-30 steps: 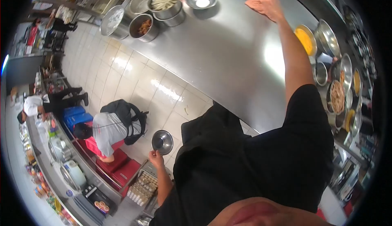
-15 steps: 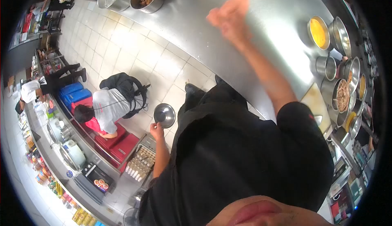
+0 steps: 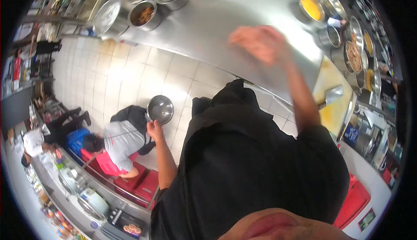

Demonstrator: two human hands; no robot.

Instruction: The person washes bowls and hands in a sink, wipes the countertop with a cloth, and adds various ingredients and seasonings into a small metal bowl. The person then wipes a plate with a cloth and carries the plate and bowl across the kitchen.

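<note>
My left hand point(image 3: 155, 130) grips the rim of a round metal bowl point(image 3: 160, 110), held out over the tiled floor to my left. The bowl's shiny inside shows, with no food visible in it. Over the steel counter point(image 3: 217, 31) is my right hand point(image 3: 263, 44), smeared by motion. Its fingers point left, and I cannot make out anything in them. Nearest to that arm lies a pale cutting board point(image 3: 326, 73), with a cleaver point(image 3: 334, 94) resting on it.
A bowl of yellow liquid point(image 3: 311, 7) and a pan of shredded food point(image 3: 353, 57) stand on the right. Pots, including one with brown food point(image 3: 143, 16), line the far left counter end. A person in grey point(image 3: 126, 140) bends over red bins point(image 3: 145, 185).
My view has turned, bringing the cutting board and cleaver further in. My right hand has moved nearer to me over the counter. The bowl stays in my left hand.
</note>
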